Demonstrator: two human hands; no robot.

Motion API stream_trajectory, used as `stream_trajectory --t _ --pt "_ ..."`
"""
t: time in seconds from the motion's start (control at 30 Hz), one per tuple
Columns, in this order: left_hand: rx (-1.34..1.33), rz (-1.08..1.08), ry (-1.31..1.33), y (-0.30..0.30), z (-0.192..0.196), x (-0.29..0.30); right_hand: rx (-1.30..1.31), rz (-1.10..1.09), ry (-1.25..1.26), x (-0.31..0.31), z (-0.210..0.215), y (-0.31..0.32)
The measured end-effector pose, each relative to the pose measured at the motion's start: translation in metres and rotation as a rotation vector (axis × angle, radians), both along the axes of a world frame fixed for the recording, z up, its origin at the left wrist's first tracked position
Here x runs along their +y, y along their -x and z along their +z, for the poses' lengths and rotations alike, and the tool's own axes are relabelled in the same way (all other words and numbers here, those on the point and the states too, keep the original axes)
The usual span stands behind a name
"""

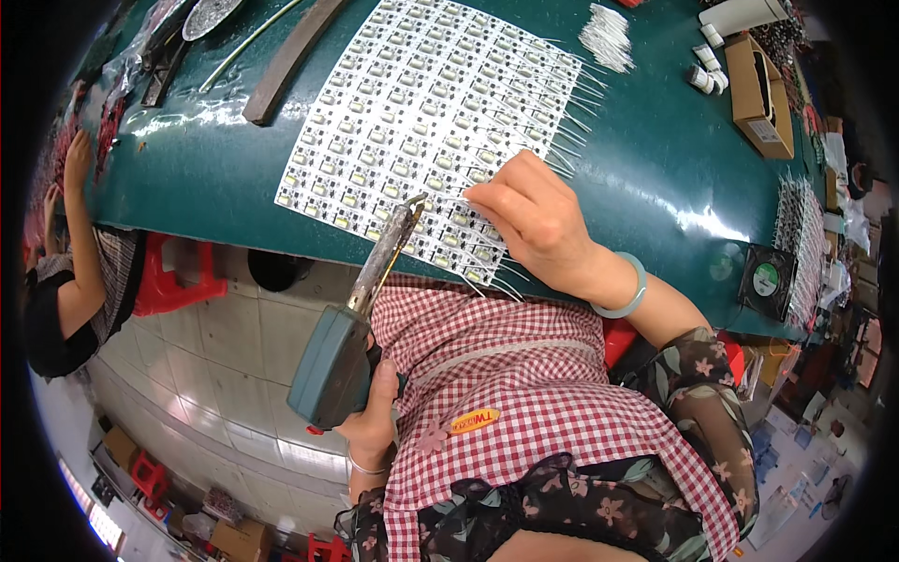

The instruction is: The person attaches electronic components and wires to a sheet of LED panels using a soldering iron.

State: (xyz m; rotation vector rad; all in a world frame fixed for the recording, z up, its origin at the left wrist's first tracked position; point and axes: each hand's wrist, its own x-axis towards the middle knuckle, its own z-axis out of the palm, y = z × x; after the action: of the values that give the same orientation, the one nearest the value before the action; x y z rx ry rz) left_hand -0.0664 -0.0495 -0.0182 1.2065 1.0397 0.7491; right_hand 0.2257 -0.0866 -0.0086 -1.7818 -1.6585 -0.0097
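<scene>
My left hand (pixel 376 409) is wrapped round the grip of a dark green soldering gun (pixel 330 365). Its long metal barrel slants up, with the tip over a white sheet of LED circuit boards (pixel 348 140) at the table's near edge. The sheet bears rows of small yellowish LED parts. Just right of the tip, my right hand (pixel 541 225) pinches a thin white wire (pixel 453 198) against the boards. Many white wires (pixel 571 126) stick out along the sheet's right side. Whether the tip touches a board I cannot tell.
On the green table (pixel 655 169) lie a bundle of white wires (pixel 607 37), a dark bar (pixel 290 64), an open cardboard box (pixel 757 98) and a small black fan (pixel 766 281) beside a heap of wires. At the left, another person's arm (pixel 82 215) reaches over the table near a red stool (pixel 178 281).
</scene>
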Motion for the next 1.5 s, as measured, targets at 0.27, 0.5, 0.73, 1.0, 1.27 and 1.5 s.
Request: stream_trajectory --t 0.27,0.5,0.73,1.0,1.27,1.5 --pt "0.172 -0.152 -0.235 0.002 -0.008 -0.004 0.005 0.061 0.007 -0.004 -0.004 0.001" --pt "0.214 -0.064 -0.087 -0.01 0.006 -0.003 0.01 0.076 -0.012 -0.005 -0.009 -0.001" --pt "0.272 -0.082 -0.256 -0.022 0.013 0.0 -0.033 0.065 0.025 -0.006 -0.012 -0.001" --pt "0.322 -0.115 -0.378 -0.024 0.008 0.0 -0.071 0.074 0.042 -0.006 -0.012 -0.002" --pt "0.325 -0.194 -0.221 -0.012 0.008 -0.005 -0.091 0.081 0.034 -0.007 -0.014 -0.002" --pt "0.237 -0.126 -0.119 0.0 -0.002 -0.013 -0.112 0.079 0.042 -0.007 -0.013 0.0"
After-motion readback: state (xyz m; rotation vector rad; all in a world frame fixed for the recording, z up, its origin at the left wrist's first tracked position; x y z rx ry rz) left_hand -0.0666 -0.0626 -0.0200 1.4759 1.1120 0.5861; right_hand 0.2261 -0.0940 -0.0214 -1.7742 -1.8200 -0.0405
